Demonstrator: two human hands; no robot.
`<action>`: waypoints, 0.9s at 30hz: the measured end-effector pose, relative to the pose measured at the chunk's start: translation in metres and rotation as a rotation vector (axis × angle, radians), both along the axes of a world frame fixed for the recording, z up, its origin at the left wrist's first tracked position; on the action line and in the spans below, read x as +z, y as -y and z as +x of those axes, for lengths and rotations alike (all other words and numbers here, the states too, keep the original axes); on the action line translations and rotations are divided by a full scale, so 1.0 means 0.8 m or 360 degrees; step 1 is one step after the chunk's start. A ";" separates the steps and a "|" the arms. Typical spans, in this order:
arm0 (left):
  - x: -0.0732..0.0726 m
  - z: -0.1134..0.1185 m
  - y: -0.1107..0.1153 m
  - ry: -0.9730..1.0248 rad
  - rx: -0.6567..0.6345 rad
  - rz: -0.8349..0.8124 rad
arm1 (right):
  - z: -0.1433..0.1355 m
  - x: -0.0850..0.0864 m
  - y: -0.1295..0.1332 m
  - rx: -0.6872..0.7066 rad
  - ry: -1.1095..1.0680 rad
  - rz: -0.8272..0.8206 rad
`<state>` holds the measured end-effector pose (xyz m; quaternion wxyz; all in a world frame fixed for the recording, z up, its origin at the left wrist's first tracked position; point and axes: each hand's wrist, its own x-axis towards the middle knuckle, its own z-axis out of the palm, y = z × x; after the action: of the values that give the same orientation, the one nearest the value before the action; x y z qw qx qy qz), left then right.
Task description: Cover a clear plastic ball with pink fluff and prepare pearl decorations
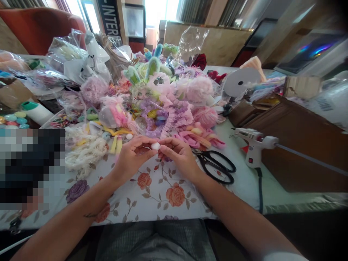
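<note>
Both hands meet over the flowered tablecloth (154, 203), around a small white rounded piece (156, 146) whose kind I cannot make out. My left hand (133, 150) pinches it from the left between thumb and fingers. From the right, my right hand (176, 150) closes its fingertips on the same piece. Another small white round piece (129, 136) lies just beyond my left hand. Black-handled scissors (217, 165) rest on the cloth beside my right wrist. Behind the hands is a lilac ruffled ribbon (171, 116).
A white glue gun (250, 143) stands at the right, by a brown cardboard box (307, 145). Yarn balls (199, 88), a doll's head (141, 95) and plastic bags (65, 50) pile up at the back. Cream yarn (85, 148) lies left; a white spool (241, 81) stands far right.
</note>
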<state>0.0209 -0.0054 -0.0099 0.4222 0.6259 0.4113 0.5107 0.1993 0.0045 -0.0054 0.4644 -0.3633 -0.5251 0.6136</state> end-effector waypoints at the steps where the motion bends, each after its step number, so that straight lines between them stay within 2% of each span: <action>1: -0.001 0.000 0.000 -0.0021 0.0012 0.0024 | -0.001 0.001 0.001 0.0006 0.0019 0.0008; 9: 0.003 0.003 0.003 0.0031 0.0015 -0.0135 | -0.002 -0.002 0.000 -0.0085 0.0083 0.0031; 15: 0.003 0.005 0.003 -0.0171 0.0140 -0.0112 | -0.005 -0.004 0.003 -0.0108 0.0129 0.0115; 21: 0.001 0.007 0.004 -0.0185 0.0152 -0.0098 | -0.008 -0.005 0.005 -0.0136 0.0201 0.0138; 27: 0.004 0.006 0.006 -0.0185 0.0099 -0.0294 | -0.009 -0.008 0.006 -0.0141 0.0304 0.0153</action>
<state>0.0253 -0.0104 -0.0069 0.4376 0.5997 0.4997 0.4464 0.1918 0.0000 -0.0118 0.4559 -0.4203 -0.5793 0.5291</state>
